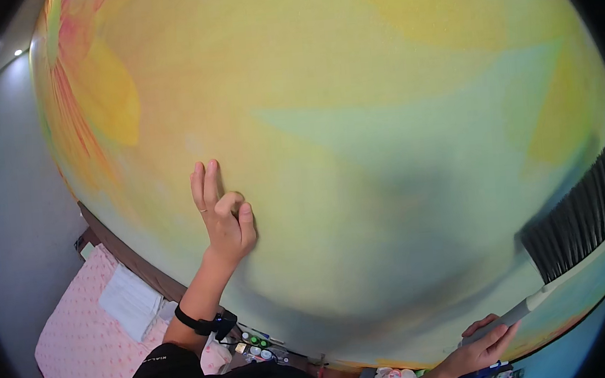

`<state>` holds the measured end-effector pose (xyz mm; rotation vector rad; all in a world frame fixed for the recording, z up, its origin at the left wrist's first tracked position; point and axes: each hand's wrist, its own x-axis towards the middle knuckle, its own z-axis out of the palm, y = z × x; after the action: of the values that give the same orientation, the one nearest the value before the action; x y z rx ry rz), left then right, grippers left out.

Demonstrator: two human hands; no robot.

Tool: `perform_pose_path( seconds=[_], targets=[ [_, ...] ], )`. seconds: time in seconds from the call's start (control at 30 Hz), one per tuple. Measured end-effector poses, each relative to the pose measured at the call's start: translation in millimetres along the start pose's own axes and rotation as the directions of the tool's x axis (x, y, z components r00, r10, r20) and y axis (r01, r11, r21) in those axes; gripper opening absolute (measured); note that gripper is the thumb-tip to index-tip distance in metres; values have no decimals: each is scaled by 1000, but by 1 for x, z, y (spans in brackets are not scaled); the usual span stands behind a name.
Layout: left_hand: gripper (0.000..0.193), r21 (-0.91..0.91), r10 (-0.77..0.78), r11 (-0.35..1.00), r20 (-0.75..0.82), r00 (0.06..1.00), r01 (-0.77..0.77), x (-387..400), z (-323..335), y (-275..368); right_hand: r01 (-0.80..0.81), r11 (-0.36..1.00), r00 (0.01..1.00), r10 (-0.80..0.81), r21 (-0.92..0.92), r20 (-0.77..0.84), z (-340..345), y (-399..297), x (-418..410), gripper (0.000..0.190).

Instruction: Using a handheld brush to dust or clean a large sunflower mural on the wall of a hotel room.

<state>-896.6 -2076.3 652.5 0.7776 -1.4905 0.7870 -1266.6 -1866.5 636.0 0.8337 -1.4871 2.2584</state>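
Before me spreads a large painted wall [305,151], yellow, orange and pale green with flower petals at the upper left. My left hand [226,216] is raised at the wall, two fingers stretched upward and the index finger bent near the thumb; it holds nothing. Whether its fingers press on the surface I cannot tell. At the lower right, my right hand [488,342] grips the grey handle of a long brush [535,298]. The brush's black bristles [571,221] point up and meet or nearly meet the wall at the right edge.
Low on the left stands a bed [78,324] with a pink patterned sheet and a folded white cloth [130,301]. A brown headboard [126,256] borders the wall. Small bottles [256,342] stand near my body. More small items [397,376] lie below my right forearm.
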Motion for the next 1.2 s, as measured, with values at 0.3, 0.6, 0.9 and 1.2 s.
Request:
perform_pose_path(
  seconds=[0.3, 0.6, 0.9, 1.2],
  targets=[
    [30, -39, -30, 999, -47, 998, 28, 6, -3, 2, 29, 1000, 999, -30, 8, 40, 3, -7, -1, 46],
    [32, -66, -32, 997, -6, 999, 32, 10, -8, 5, 26, 999, 1000, -26, 20, 9, 10, -22, -6, 44],
    [40, -39, 67, 997, 137, 988, -62, -20, -32, -14, 86, 994, 990, -94, -74, -105, 38, -60, -38, 47],
    [48, -77, 137, 989, 163, 977, -126, -38, -43, -32, 82, 993, 995, -87, -81, -55, 57, -96, -73, 51]
  ],
)
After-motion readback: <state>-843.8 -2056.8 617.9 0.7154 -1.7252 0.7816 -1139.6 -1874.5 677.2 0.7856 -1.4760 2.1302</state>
